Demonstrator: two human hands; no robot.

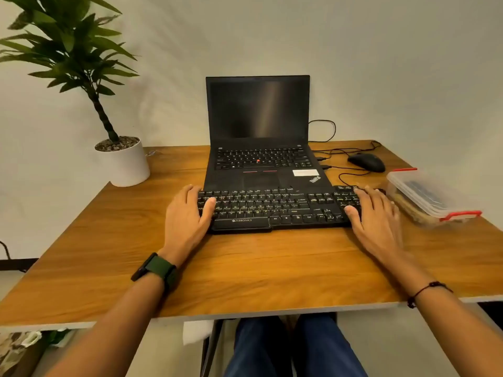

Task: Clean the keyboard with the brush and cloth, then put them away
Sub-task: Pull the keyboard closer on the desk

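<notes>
A black wired keyboard (275, 209) lies across the middle of the wooden desk (245, 268), just in front of the laptop. My left hand (186, 216) grips its left end, thumb on the keys and fingers over the far edge. My right hand (377, 217) grips its right end the same way, over the number pad. At the right stands a clear plastic box with red clips (430, 197); something blue and something tan show through its lid, but I cannot tell what they are. No brush or cloth is in plain sight.
An open black laptop (258, 137) with a dark screen stands behind the keyboard. A black mouse (366, 161) and thin cables lie at the back right. A potted plant in a white pot (123, 164) occupies the back left corner. My legs show below the desk's front edge.
</notes>
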